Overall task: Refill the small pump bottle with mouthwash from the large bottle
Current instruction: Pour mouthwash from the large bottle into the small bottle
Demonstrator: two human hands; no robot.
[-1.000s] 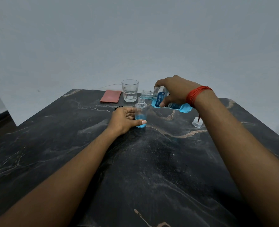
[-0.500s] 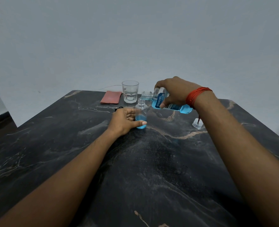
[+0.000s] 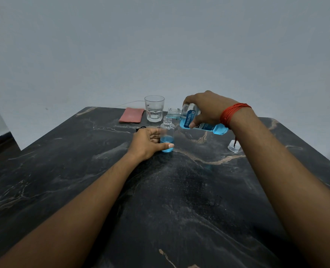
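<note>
Left hand [image 3: 146, 144] grips small clear plastic bottle [image 3: 167, 130]; right hand [image 3: 205, 109] grips tilted blue mouthwash bottle [image 3: 217, 129] at two o'clock, near black marble table's [image 3: 179, 209] far edge.

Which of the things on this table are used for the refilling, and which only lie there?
In use: small bottle, held by left hand; large bottle, tilted in right hand; clear cap, likely off a bottle.
Lying about: drinking glass; pink cloth.

Left hand [image 3: 145, 145] grips small bottle [image 3: 167, 133]; right hand [image 3: 205, 109], raised, grips large bottle [image 3: 217, 129].
</note>
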